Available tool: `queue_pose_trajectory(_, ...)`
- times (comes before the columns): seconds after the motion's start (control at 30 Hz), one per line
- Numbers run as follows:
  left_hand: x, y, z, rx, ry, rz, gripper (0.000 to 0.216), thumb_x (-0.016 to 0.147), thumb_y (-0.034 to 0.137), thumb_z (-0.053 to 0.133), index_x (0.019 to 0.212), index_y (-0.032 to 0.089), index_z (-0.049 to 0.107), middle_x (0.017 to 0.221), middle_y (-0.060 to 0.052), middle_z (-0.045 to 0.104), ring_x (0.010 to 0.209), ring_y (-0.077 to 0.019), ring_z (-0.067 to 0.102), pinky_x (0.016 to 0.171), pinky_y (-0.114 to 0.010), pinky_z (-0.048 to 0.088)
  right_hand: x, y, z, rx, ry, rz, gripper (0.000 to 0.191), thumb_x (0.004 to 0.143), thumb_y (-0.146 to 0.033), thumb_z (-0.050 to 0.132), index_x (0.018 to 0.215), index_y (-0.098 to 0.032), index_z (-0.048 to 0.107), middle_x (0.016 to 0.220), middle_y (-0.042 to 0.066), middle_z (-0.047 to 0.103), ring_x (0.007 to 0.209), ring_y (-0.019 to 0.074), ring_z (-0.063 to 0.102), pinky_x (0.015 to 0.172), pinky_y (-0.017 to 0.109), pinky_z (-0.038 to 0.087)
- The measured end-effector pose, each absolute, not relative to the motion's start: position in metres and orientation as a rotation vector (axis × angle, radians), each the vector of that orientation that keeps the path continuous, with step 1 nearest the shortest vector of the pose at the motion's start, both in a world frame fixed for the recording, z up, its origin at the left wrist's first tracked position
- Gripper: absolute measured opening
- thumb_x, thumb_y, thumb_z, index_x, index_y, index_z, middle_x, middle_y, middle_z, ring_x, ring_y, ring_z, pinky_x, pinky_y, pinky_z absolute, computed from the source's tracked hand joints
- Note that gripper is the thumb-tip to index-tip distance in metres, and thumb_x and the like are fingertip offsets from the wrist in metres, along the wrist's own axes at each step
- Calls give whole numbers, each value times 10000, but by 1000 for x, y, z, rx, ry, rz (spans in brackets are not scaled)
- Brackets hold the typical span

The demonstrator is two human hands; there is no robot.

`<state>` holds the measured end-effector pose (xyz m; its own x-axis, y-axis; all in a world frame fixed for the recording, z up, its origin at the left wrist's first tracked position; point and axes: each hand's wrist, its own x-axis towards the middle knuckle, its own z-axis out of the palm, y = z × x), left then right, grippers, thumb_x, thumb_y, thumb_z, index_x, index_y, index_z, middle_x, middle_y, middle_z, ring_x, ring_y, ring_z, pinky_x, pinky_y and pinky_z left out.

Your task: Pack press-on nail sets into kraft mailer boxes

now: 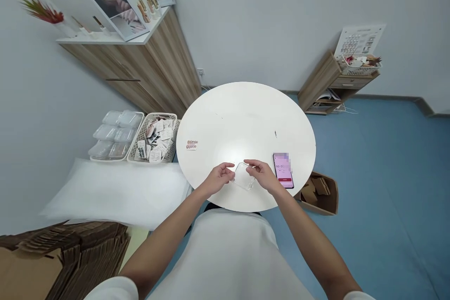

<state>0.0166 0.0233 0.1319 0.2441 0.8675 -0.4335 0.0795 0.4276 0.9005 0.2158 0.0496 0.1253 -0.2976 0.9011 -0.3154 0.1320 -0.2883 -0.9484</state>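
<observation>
Between my two hands is a clear plastic case (243, 176), held just over the near part of the white round table (246, 103). My left hand (221, 178) pinches its left side with thumb and fingers. On the opposite side, my right hand (262, 173) grips the upper right edge. The case is see-through, so whether anything lies inside cannot be made out. A small card with rows of pinkish pieces (191, 145) lies at the table's left. To the right of my right hand rests a phone (283, 170) with a lit pink screen.
Left of the table stand a basket of small printed packets (158, 138) and a basket of clear plastic boxes (116, 133). White foam sheets (123, 192) lie nearer, above stacked cardboard (70, 262). A cardboard box (321, 194) sits on the floor at right. Small dark marks (275, 134) dot the tabletop.
</observation>
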Motion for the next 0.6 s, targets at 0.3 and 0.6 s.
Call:
queue_pose_trajectory(0.3,19,31,148,1074,1131,596,325,705,397,594,952,186,567,801,-40,600,685,-138,594,660,-293,443,208,58,144,-1248,-1398,1745,364,599,-314,683,925,-185,586,848,36,612,705,124,555,674,304,442)
queue_pose_trajectory(0.6,-9,22,132,788,1179,724,245,657,360,643,759,171,525,719,-17,596,673,-142,621,653,-264,449,187,49,155,-1406,-1445,1389,375,699,-376,589,1042,-250,507,1121,57,525,907,164,554,799,363,439)
